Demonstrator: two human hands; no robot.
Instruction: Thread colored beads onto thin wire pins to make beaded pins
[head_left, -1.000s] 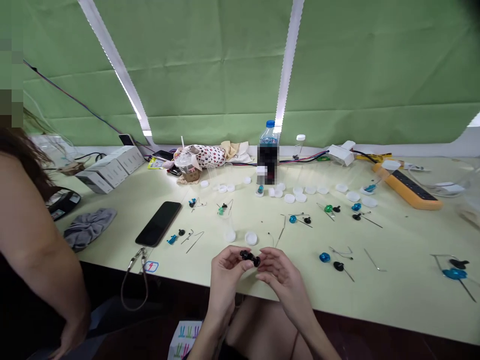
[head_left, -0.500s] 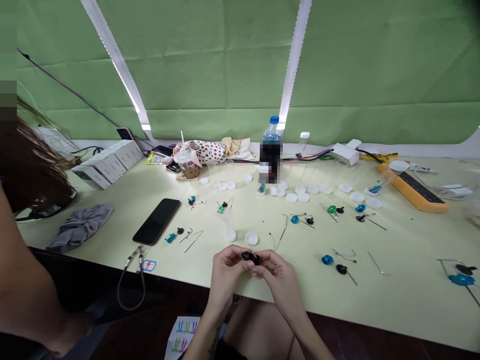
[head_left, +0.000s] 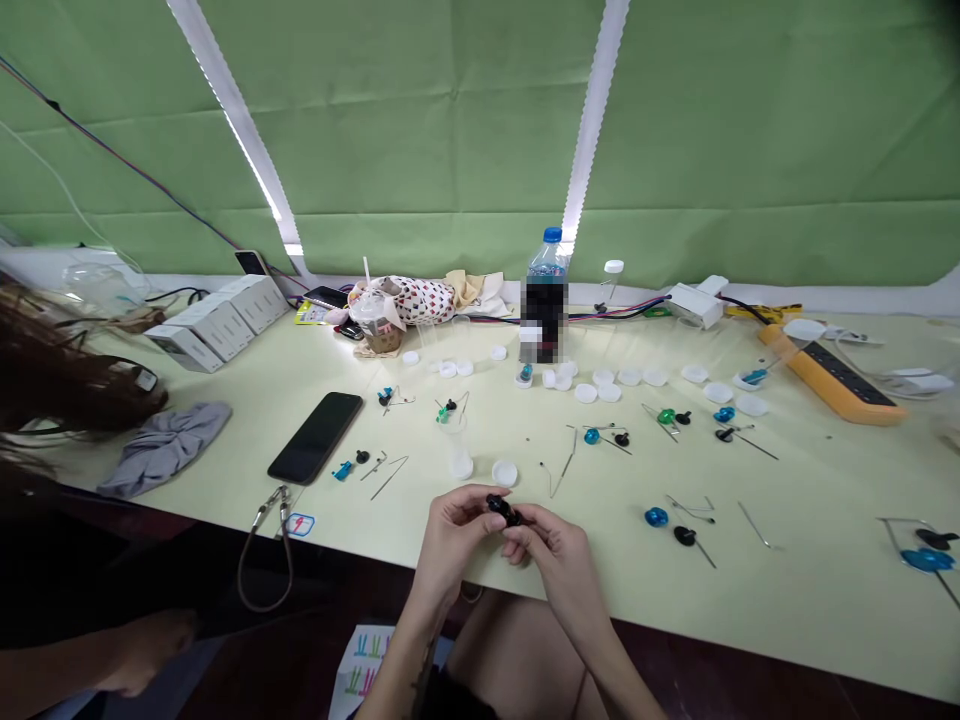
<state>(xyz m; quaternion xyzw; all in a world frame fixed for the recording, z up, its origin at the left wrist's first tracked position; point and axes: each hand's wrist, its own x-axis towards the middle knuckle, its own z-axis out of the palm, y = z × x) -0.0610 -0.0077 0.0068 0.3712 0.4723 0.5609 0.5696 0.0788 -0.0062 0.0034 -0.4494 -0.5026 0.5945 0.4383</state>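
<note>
Left hand (head_left: 452, 540) and right hand (head_left: 553, 560) pinch black parts (head_left: 502, 510).

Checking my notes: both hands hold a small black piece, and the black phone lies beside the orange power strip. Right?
No: the black phone lies beside the grey cloth, left of the left hand, not the orange power strip; see the head view. The right hand also holds the small black piece.
</note>
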